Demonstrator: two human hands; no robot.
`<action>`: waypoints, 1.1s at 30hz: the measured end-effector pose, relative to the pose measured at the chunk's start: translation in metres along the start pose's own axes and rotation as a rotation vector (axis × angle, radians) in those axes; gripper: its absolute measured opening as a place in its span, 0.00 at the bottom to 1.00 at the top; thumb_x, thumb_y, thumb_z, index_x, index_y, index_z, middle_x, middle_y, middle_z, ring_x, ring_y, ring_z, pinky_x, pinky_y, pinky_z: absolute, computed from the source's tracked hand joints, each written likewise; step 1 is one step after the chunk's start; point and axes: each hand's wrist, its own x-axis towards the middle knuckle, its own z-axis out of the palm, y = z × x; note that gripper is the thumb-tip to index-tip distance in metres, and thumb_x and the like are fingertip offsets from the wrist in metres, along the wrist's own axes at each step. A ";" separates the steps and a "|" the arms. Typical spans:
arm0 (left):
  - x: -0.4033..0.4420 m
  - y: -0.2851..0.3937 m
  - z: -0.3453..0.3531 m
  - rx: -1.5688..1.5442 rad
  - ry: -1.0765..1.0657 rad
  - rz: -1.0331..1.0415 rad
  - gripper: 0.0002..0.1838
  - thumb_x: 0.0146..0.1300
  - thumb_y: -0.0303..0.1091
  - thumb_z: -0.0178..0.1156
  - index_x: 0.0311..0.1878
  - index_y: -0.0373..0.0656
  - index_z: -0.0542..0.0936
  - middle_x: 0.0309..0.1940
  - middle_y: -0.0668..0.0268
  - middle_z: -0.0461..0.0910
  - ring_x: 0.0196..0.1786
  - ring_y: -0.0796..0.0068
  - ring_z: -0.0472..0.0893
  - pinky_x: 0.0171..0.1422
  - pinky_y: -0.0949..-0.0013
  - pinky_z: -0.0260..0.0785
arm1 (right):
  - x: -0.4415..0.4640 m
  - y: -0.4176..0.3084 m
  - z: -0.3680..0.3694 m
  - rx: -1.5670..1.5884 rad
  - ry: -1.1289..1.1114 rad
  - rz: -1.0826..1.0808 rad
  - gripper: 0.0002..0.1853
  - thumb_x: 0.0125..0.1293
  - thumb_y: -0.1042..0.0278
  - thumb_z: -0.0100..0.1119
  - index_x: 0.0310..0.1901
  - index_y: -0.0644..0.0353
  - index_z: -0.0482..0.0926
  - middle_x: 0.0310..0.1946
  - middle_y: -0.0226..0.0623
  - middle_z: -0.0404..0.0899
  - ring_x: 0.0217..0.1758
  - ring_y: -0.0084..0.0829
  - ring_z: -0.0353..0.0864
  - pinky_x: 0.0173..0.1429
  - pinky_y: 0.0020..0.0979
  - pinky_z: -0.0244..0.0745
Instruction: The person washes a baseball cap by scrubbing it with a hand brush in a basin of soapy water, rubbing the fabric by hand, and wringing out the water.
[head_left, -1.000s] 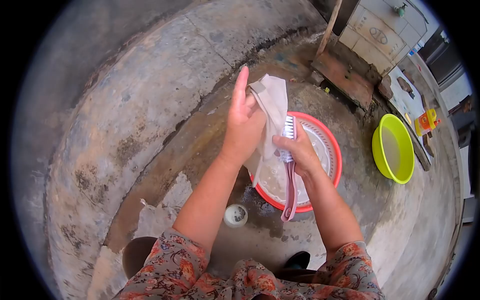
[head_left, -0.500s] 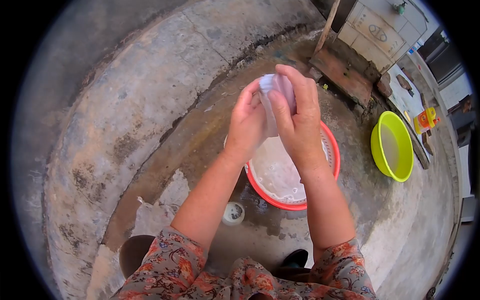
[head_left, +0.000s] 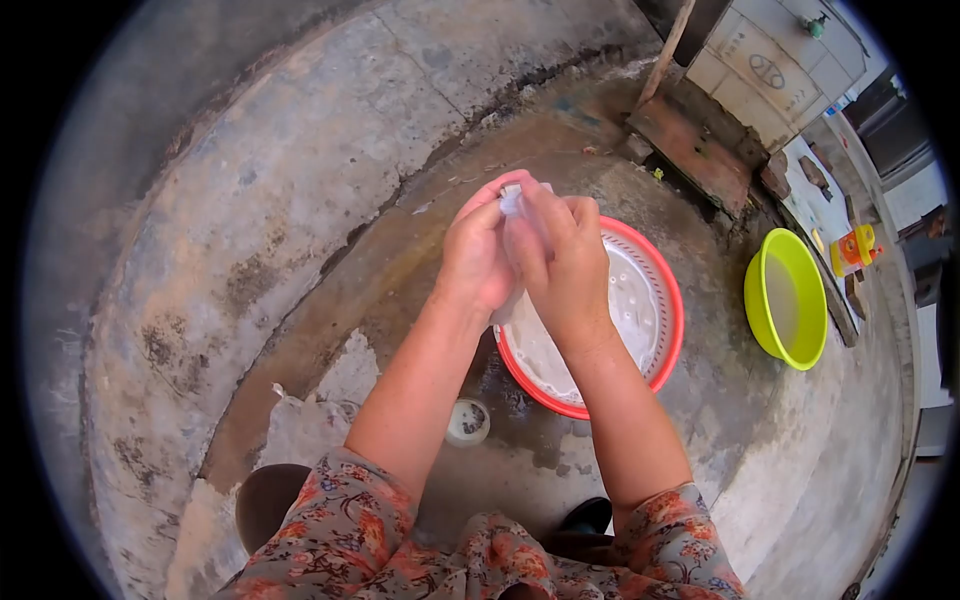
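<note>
A small pale wet cloth [head_left: 511,203] is squeezed between my two hands; its exact kind cannot be made out. My left hand [head_left: 474,258] is curled round it from the left, fingertips at its upper end. From the other side my right hand [head_left: 572,275] presses on it, thumb and fingers closed over the folds. Most of the cloth is hidden by my palms and fingers. Below the hands stands a red-rimmed basin [head_left: 673,325] with a perforated inner edge, holding cloudy, soapy water [head_left: 630,300] with bubbles.
To the right stands a lime-green basin [head_left: 752,310] with cloudy liquid inside, near a yellow-and-orange container [head_left: 852,250]. A small white tub [head_left: 467,422] sits on the wet concrete near my feet. Bricks and a wooden post [head_left: 665,55] are at the upper right.
Both hands have come lower and slightly left, still on the cloth. The fingers have closed in more tightly, so less of the cloth shows.
</note>
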 end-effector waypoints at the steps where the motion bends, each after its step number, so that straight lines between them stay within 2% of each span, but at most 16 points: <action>1: -0.002 0.000 0.003 -0.010 -0.003 0.019 0.18 0.60 0.24 0.40 0.53 0.36 0.67 0.45 0.57 0.73 0.47 0.69 0.75 0.52 0.67 0.69 | 0.006 0.001 0.002 -0.008 0.012 0.029 0.18 0.56 0.71 0.57 0.50 0.56 0.73 0.35 0.43 0.70 0.34 0.37 0.74 0.38 0.32 0.71; 3: -0.004 -0.003 0.008 0.044 0.035 0.049 0.17 0.61 0.25 0.39 0.53 0.36 0.67 0.45 0.58 0.73 0.47 0.70 0.75 0.52 0.67 0.69 | 0.023 0.007 0.012 -0.011 0.040 0.020 0.17 0.57 0.69 0.57 0.50 0.56 0.73 0.35 0.45 0.71 0.36 0.40 0.75 0.39 0.33 0.71; 5: -0.002 -0.003 0.006 0.100 0.068 0.080 0.17 0.61 0.26 0.39 0.53 0.36 0.68 0.46 0.58 0.73 0.48 0.70 0.75 0.51 0.68 0.69 | 0.034 0.012 0.019 0.027 0.102 0.051 0.17 0.57 0.65 0.57 0.49 0.55 0.73 0.33 0.44 0.68 0.35 0.43 0.72 0.36 0.38 0.70; 7: 0.003 0.002 -0.004 0.120 0.039 0.057 0.17 0.62 0.27 0.40 0.53 0.37 0.68 0.46 0.60 0.73 0.48 0.72 0.74 0.52 0.69 0.68 | 0.018 0.007 0.022 0.045 0.115 0.023 0.16 0.57 0.64 0.57 0.48 0.54 0.73 0.32 0.44 0.68 0.34 0.43 0.72 0.36 0.39 0.70; 9: 0.002 0.010 -0.015 0.098 -0.021 0.036 0.16 0.62 0.27 0.41 0.53 0.37 0.68 0.46 0.61 0.74 0.48 0.73 0.74 0.52 0.70 0.68 | -0.015 -0.013 0.018 -0.033 -0.066 -0.139 0.15 0.57 0.65 0.57 0.47 0.53 0.73 0.31 0.44 0.67 0.33 0.43 0.73 0.35 0.39 0.70; 10: 0.001 0.012 -0.018 0.077 -0.081 0.007 0.16 0.62 0.28 0.42 0.53 0.38 0.68 0.46 0.62 0.74 0.48 0.74 0.74 0.52 0.71 0.67 | -0.011 -0.011 0.019 -0.034 -0.069 -0.143 0.15 0.57 0.65 0.57 0.47 0.53 0.73 0.31 0.44 0.67 0.33 0.43 0.73 0.35 0.39 0.70; 13: -0.003 -0.009 -0.002 -0.106 0.049 -0.008 0.16 0.62 0.28 0.43 0.53 0.39 0.68 0.47 0.62 0.74 0.49 0.75 0.74 0.52 0.71 0.67 | 0.011 0.001 0.024 -0.041 0.019 0.046 0.14 0.58 0.64 0.56 0.46 0.53 0.73 0.32 0.45 0.67 0.33 0.45 0.73 0.35 0.40 0.70; 16: -0.003 -0.014 0.002 -0.009 0.082 -0.028 0.17 0.62 0.27 0.43 0.54 0.39 0.68 0.46 0.63 0.73 0.47 0.75 0.74 0.51 0.71 0.67 | 0.025 0.009 0.022 -0.060 0.053 0.074 0.14 0.59 0.64 0.55 0.47 0.54 0.73 0.33 0.46 0.67 0.34 0.46 0.73 0.36 0.40 0.70; 19: 0.005 0.000 -0.010 -0.014 0.065 -0.003 0.17 0.61 0.26 0.42 0.54 0.38 0.68 0.45 0.62 0.73 0.46 0.73 0.75 0.50 0.71 0.68 | 0.003 -0.004 0.020 0.021 0.055 0.027 0.13 0.60 0.65 0.54 0.47 0.54 0.73 0.33 0.46 0.67 0.35 0.45 0.74 0.36 0.40 0.70; 21: 0.002 0.007 -0.019 -0.004 -0.086 -0.008 0.17 0.61 0.26 0.42 0.54 0.38 0.68 0.44 0.62 0.74 0.46 0.72 0.75 0.50 0.71 0.68 | -0.021 -0.016 0.019 -0.022 -0.077 -0.037 0.13 0.60 0.65 0.54 0.47 0.54 0.73 0.33 0.47 0.67 0.36 0.45 0.74 0.35 0.40 0.70; 23: -0.003 -0.004 -0.016 -0.071 -0.065 -0.041 0.16 0.61 0.27 0.44 0.53 0.39 0.69 0.43 0.64 0.74 0.45 0.74 0.74 0.50 0.71 0.68 | 0.001 -0.001 0.025 -0.011 -0.052 -0.018 0.14 0.58 0.65 0.55 0.47 0.53 0.73 0.32 0.45 0.67 0.35 0.44 0.73 0.35 0.40 0.71; 25: -0.007 -0.012 0.007 -0.068 0.090 -0.042 0.14 0.61 0.28 0.45 0.51 0.41 0.70 0.41 0.65 0.74 0.44 0.76 0.74 0.50 0.72 0.67 | 0.032 0.009 0.025 -0.113 0.047 0.044 0.17 0.56 0.64 0.58 0.48 0.52 0.73 0.31 0.43 0.67 0.34 0.43 0.73 0.35 0.39 0.71; 29: 0.000 -0.010 0.002 -0.047 0.066 -0.041 0.13 0.62 0.28 0.45 0.50 0.42 0.70 0.41 0.66 0.74 0.43 0.75 0.74 0.50 0.71 0.67 | 0.028 0.006 0.021 -0.096 0.085 0.034 0.17 0.56 0.64 0.58 0.48 0.52 0.73 0.31 0.43 0.67 0.33 0.43 0.73 0.35 0.39 0.71; 31: 0.008 -0.004 -0.013 -0.092 0.058 -0.036 0.13 0.62 0.28 0.44 0.50 0.41 0.71 0.41 0.65 0.74 0.43 0.75 0.75 0.49 0.70 0.68 | -0.017 -0.014 0.015 0.007 -0.041 -0.066 0.14 0.57 0.64 0.56 0.46 0.53 0.73 0.32 0.45 0.68 0.33 0.46 0.74 0.35 0.40 0.71; 33: 0.005 -0.006 -0.023 -0.026 0.021 -0.032 0.13 0.64 0.30 0.43 0.50 0.42 0.71 0.41 0.65 0.74 0.43 0.74 0.75 0.48 0.70 0.69 | -0.016 -0.010 0.020 0.020 -0.041 -0.068 0.13 0.58 0.64 0.55 0.45 0.53 0.74 0.33 0.47 0.69 0.33 0.47 0.74 0.35 0.41 0.71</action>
